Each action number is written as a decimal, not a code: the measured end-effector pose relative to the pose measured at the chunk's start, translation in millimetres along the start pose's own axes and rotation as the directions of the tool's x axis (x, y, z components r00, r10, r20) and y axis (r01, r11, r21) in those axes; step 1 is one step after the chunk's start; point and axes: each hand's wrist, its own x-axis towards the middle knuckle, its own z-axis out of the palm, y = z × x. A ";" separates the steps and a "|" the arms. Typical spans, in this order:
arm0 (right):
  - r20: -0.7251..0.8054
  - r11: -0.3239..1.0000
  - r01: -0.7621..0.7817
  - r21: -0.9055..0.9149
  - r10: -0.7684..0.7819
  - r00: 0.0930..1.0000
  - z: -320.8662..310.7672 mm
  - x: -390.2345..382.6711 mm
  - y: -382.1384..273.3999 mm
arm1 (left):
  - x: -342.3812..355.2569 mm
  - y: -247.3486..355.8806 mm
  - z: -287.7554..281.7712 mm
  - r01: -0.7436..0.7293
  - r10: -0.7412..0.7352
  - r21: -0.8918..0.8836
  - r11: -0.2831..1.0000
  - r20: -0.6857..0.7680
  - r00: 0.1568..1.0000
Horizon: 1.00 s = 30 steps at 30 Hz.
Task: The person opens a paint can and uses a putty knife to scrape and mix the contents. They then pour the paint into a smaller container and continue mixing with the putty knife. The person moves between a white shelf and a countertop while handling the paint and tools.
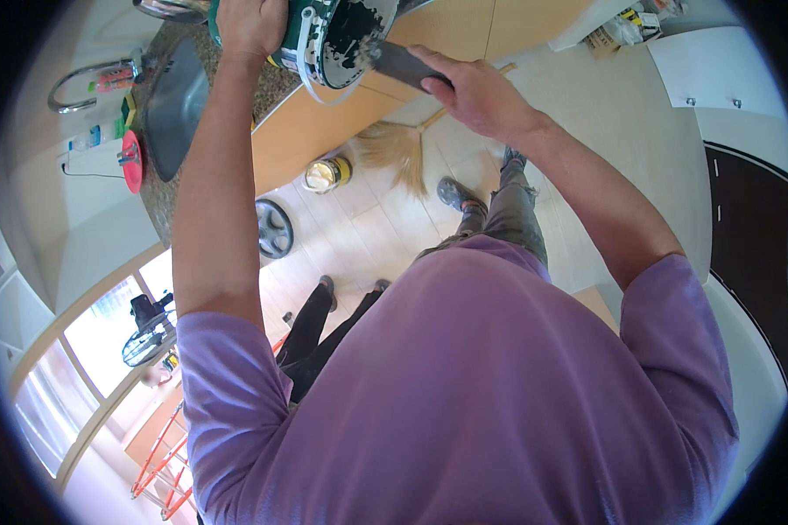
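At the top of the head view my left hand grips the side of a green paint bucket, which lies tilted with its mouth turned to the right. Its white bail handle hangs loose, and the inside shows dark patches smeared with white. My right hand is closed around a flat dark-grey tool, perhaps a scraper. The tool's whitish, clumpy tip reaches the bucket's mouth; whether it touches the inside wall I cannot tell.
A sink with a curved faucet is set in the counter at left. On the floor are a straw broom, a small yellow bucket and a grey wheel-like disc. Another person's dark-trousered legs appear at lower left.
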 end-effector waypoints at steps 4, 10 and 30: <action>0.124 0.982 -0.187 0.018 0.184 0.975 -34.6 11.7 -4.5 | -1.6 -2.0 4.2 0.014 -0.014 -0.008 1.000 0.036 0.999; -0.020 0.987 0.106 0.117 -0.105 0.994 3.9 -3.1 4.1 | -0.8 0.7 1.3 -0.016 0.016 0.011 1.000 0.021 1.000; 0.137 0.964 -0.265 -0.009 0.264 0.955 -32.8 28.1 -7.9 | -5.2 -2.8 -5.9 -0.050 0.050 -0.034 0.998 0.007 0.999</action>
